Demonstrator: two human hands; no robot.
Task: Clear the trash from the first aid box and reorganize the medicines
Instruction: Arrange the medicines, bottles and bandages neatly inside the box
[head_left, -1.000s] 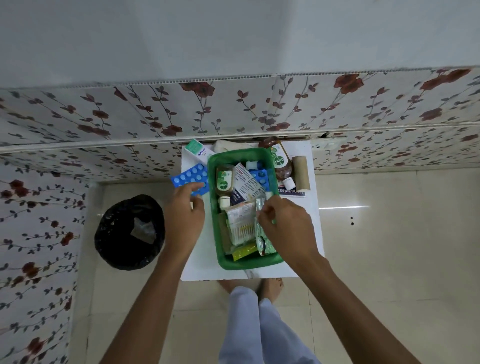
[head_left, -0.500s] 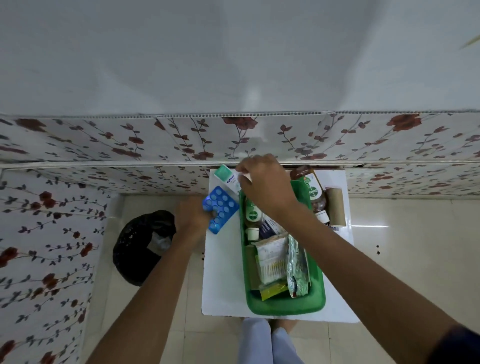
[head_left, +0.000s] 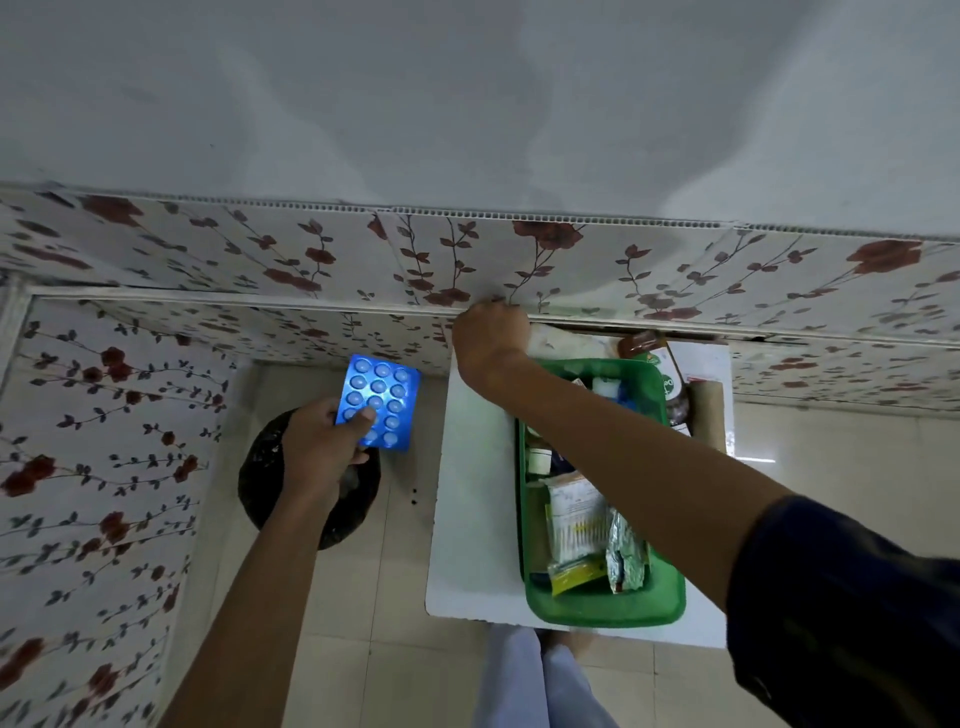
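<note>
The green first aid box (head_left: 602, 613) sits on a small white table (head_left: 472, 519). It holds a cotton swab packet (head_left: 574, 519), a silver foil strip (head_left: 626, 556), a yellow sachet (head_left: 576, 577) and a small white-capped bottle (head_left: 537, 460). My left hand (head_left: 322, 447) holds a blue blister pack (head_left: 379, 400) off the table's left side, above the black-lined trash bin (head_left: 358, 514). My right hand (head_left: 491, 338) is curled at the table's far left corner against the wall. What lies under its fingers is hidden.
A brown bottle (head_left: 644, 345) and a cardboard roll (head_left: 709, 415) stand to the right of the box. Floral wall panels run along the back and left. My legs are below the table's near edge, on a tiled floor.
My left hand carried the blister pack leftward off the table to above the bin. My right hand left the box and reached to the far left corner, covering the teal carton there.
</note>
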